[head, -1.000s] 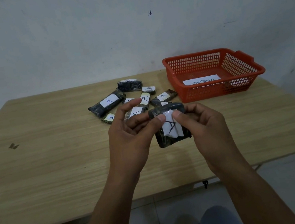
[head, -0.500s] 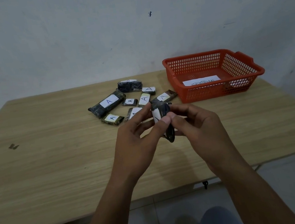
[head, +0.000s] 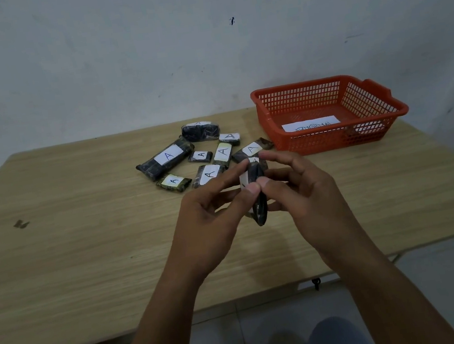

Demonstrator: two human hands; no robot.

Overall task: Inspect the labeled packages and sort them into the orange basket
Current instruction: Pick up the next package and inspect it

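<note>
I have the dark wrapped pkg pinched edge-on between both grips, left hand and right hand each clenched on it above the table, near side of the pile of A-labeled pkgs. To inspect well: rotate w/ fingertips only, keep thumbs off the white label, check every face. Orange basket sits far right w/ a paper slip inside; drop there only if judged faulty.

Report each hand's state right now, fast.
Left hand: closed on the dark labeled package, held edge-on above the table.
Right hand: closed on the same package from the other side.
</note>
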